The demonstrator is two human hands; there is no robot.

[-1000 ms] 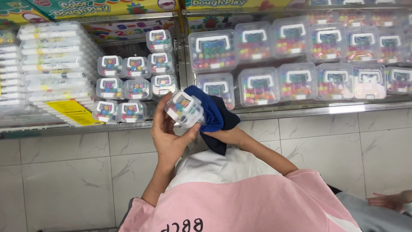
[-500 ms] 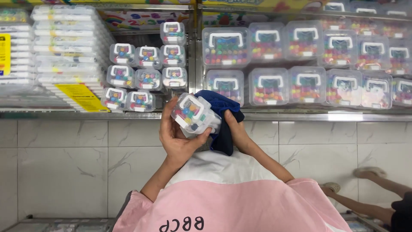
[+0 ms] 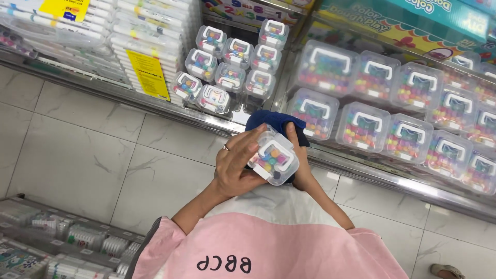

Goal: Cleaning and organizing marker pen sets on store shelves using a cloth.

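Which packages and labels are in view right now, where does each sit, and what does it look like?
Small clear box: held in both hands, white handle, coloured pieces inside.
Small clear boxes: stacked on the shelf, upper middle.
Larger clear boxes: shelf right, white handles.
Yellow label: on white flat packs, upper left.
Teal carton: top right.

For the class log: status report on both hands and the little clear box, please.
Left hand gripping small clear box of coloured pieces. Right hand behind it, holding blue cloth. Nothing blocking; shelf beyond.
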